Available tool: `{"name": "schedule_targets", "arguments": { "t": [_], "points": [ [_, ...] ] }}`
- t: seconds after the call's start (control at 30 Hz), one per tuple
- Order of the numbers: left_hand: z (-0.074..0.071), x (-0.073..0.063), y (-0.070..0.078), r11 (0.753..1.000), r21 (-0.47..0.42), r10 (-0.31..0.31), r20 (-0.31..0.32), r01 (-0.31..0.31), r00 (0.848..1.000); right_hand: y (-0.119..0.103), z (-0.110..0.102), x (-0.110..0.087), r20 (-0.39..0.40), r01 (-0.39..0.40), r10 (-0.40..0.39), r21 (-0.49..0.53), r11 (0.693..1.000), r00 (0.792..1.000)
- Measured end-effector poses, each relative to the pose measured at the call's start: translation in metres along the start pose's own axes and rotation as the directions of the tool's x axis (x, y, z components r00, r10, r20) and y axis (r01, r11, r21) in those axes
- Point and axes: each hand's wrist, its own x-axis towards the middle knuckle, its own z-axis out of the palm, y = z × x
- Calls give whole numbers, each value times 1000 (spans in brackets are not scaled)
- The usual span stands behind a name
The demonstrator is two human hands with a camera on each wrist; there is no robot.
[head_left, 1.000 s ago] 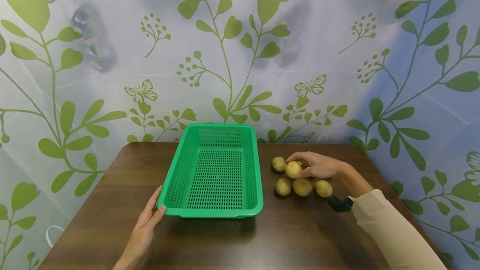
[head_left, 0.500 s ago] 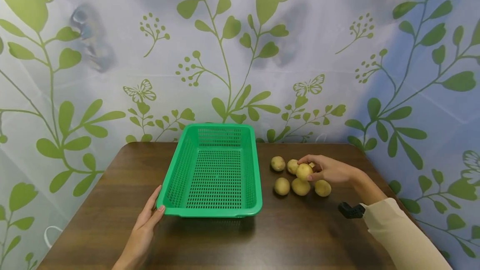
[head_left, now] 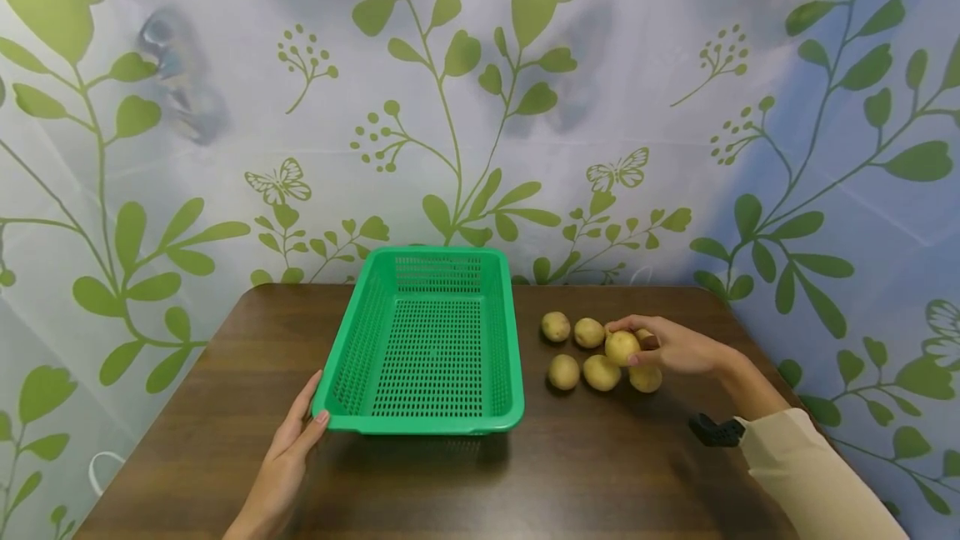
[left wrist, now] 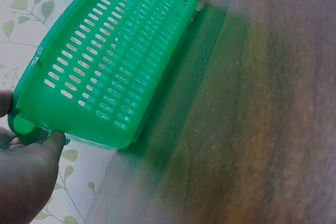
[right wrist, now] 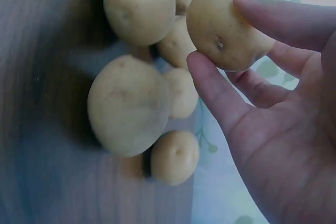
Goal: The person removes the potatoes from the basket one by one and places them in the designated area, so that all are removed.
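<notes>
My left hand (head_left: pixel 281 457) grips the rim of a green plastic basket (head_left: pixel 517 340) at its near left corner. The left wrist view shows the thumb (left wrist: pixel 55 142) and fingers on that corner, beside the basket's slotted wall (left wrist: pixel 94 77). With thumb and fingers, my right hand (head_left: pixel 671 346) pinches a yellow potato (head_left: pixel 622 348). In the right wrist view this held potato (right wrist: pixel 223 30) hangs above the others. Several loose potatoes lie close by, among them one at front (head_left: pixel 602 373) and one partly covered by the held potato (head_left: pixel 647 379). Another behind my right hand is mostly hidden.
Everything lies on a dark brown wooden table (head_left: pixel 585 473). A pale curtain (head_left: pixel 480 107) with green leaves and butterflies hangs right behind its far edge. The basket stands left of the potatoes. A black device (head_left: pixel 716 431) sits at my right wrist.
My right hand has moved right and slightly nearer with the potato it pinches, uncovering a back-row potato. The left hand and the basket keep their place.
</notes>
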Motion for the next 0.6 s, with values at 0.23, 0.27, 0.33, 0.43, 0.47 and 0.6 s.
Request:
{"name": "schedule_targets", "arguments": {
  "t": [0.23,0.27,0.33,0.43,0.47,0.6],
  "points": [
    [0,0,1,1000,-1,-14,-8,14,1000,7,-6,-13,-44,-35,35,-3,999,998],
    [0,0,1,1000,-5,-15,-9,15,1000,8,-7,-14,-46,-38,37,-1,999,998],
    [0,0,1,1000,-11,-15,-10,15,1000,10,-8,-17,-43,-34,35,14,999,998],
    [-1,0,1,1000,-18,-21,-9,21,1000,15,-10,-21,-41,-31,33,32,999,999],
    [-1,0,1,1000,-16,-24,-9,24,1000,17,-11,-22,-42,-30,32,35,999,999],
    [0,2,0,999,4,-44,-14,44,999,23,-14,-31,-60,-23,24,27,999,998]
  ]
}}
